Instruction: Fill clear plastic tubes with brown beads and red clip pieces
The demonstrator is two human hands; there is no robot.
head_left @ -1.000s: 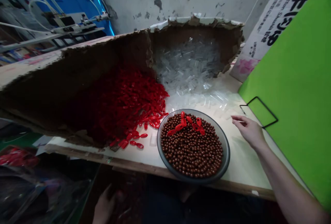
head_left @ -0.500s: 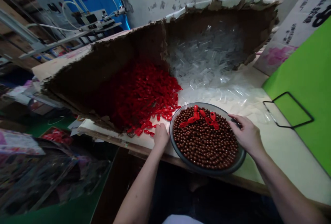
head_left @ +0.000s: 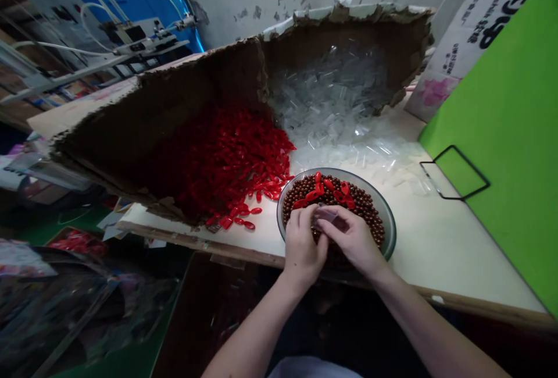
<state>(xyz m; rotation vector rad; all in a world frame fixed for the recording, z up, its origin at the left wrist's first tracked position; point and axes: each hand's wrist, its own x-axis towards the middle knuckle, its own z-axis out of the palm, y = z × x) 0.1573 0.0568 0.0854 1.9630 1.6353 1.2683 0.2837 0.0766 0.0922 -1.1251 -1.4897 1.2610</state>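
On my feed both hands are together over the front of the bowl. The right hand [head_left: 354, 236] is nearly closed, with thumb and fingers pinching a small clear tube [head_left: 328, 214], probably so its end stays up where I can see it. The left hand [head_left: 302, 244] is curled and half closed just beside that tube. Its fingertips sit very close to it, but I can't tell if they grip it or only steady it.

The bowl [head_left: 385, 218] is grey, with a metal look, and sits at the front edge of the table [head_left: 462, 261], probably to keep it in easy reach of both hands. It is heaped with brown beads [head_left: 370, 225], and red pieces [head_left: 325, 188] lie on top of them, kept apart from the beads, I'd guess, for quick picking.

Behind the bowl is a torn cardboard box [head_left: 209, 78], cut open, it seems, so its contents can be reached. A pile of red parts [head_left: 231, 160] lies in its left side and a pile of clear tubes [head_left: 331, 96] in its right, spilling toward the bowl. A green board [head_left: 501, 134] stands to the right.
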